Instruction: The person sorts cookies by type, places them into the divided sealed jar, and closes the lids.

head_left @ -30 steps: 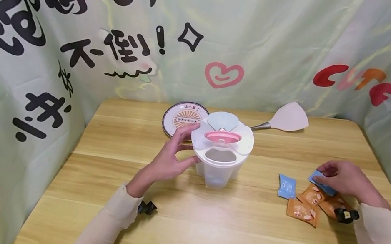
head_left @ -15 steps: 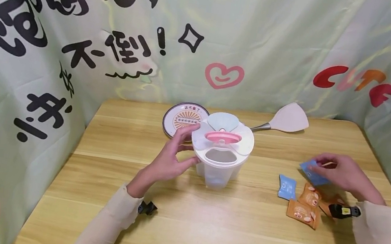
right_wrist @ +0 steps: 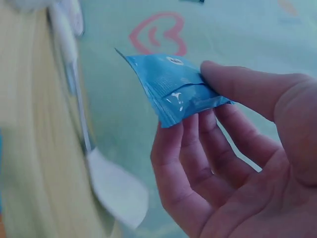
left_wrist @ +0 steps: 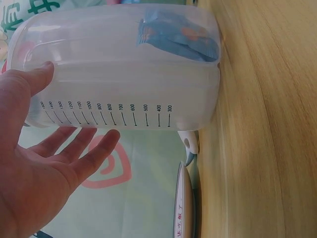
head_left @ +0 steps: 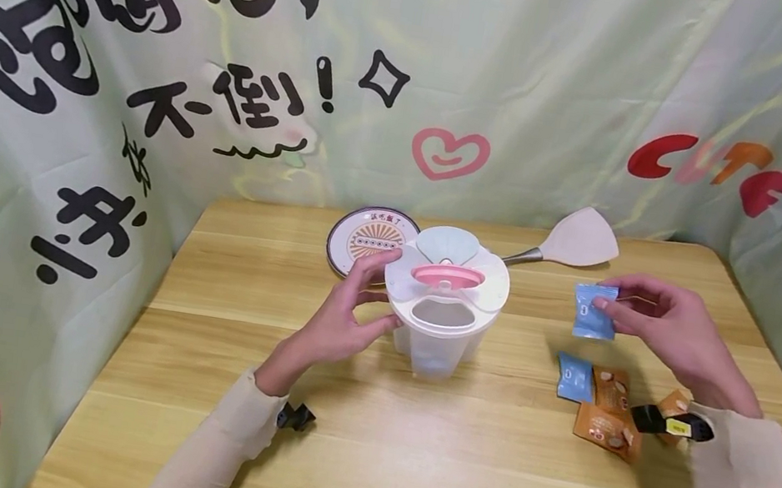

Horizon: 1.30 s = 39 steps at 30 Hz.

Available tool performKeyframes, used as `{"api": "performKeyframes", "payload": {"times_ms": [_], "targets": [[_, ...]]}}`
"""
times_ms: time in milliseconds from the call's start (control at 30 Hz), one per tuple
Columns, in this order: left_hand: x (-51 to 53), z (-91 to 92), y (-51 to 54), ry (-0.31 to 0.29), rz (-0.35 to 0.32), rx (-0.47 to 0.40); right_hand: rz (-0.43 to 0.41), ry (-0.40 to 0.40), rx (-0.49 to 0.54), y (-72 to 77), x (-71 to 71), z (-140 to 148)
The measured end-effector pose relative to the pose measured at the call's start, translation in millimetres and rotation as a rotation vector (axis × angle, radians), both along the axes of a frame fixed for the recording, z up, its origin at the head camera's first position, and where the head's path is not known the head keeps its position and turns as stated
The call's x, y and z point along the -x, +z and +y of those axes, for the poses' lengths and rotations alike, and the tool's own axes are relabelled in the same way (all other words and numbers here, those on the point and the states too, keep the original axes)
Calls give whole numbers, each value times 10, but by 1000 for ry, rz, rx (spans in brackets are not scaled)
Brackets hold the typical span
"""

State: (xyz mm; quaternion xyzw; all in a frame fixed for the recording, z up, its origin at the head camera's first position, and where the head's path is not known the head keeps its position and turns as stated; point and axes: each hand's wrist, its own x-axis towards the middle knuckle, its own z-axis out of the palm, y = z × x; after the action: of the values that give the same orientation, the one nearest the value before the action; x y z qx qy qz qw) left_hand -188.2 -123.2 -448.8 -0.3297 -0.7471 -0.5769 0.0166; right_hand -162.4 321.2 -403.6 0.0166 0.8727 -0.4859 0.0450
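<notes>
My left hand (head_left: 353, 318) holds the side of a clear plastic storage container (head_left: 435, 356), thumb on the near face and fingers on the far side. The container stands upright; its white lid has a light blue flap, a pink flap (head_left: 447, 276) and an uncovered opening (head_left: 443, 313). Through its wall, a blue packet (left_wrist: 178, 37) shows at the bottom. My right hand (head_left: 674, 329) pinches a blue snack packet (head_left: 595, 312) between thumb and fingers, above the table. Beneath it lie another blue packet (head_left: 576, 379) and several orange packets (head_left: 608, 428).
Behind the container lies a round patterned plate (head_left: 362, 231), partly covered by it. A spatula (head_left: 577, 238) with a pale blade rests at the back, its handle running behind the container. A printed cloth (head_left: 558, 92) hangs around the wooden table (head_left: 403, 465).
My right hand has lifted the blue packet off the pile and carried it left and up. One orange packet has shifted. The left hand and container stay put.
</notes>
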Motion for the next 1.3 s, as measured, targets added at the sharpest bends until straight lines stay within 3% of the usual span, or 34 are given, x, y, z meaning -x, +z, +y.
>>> {"api": "performKeyframes", "payload": {"times_ms": [300,533,700,867,967,1300], "targets": [[-5,5,9,-1,-3,-7,129,-5,-34,315,-205,-417],[-6,-4,-2,0,-4,-6,327,85,75,484,-335,-756],[-3,-6,-2,3,0,-7,457,203,241,580,-388,-971],[4,11,-1,-1,13,-14,555,325,372,626,-402,-1176],[2,17,1,4,17,-17,604,351,351,620,-401,-1288],[9,17,-2,0,5,-4,639,368,311,607,-404,-1552]]}}
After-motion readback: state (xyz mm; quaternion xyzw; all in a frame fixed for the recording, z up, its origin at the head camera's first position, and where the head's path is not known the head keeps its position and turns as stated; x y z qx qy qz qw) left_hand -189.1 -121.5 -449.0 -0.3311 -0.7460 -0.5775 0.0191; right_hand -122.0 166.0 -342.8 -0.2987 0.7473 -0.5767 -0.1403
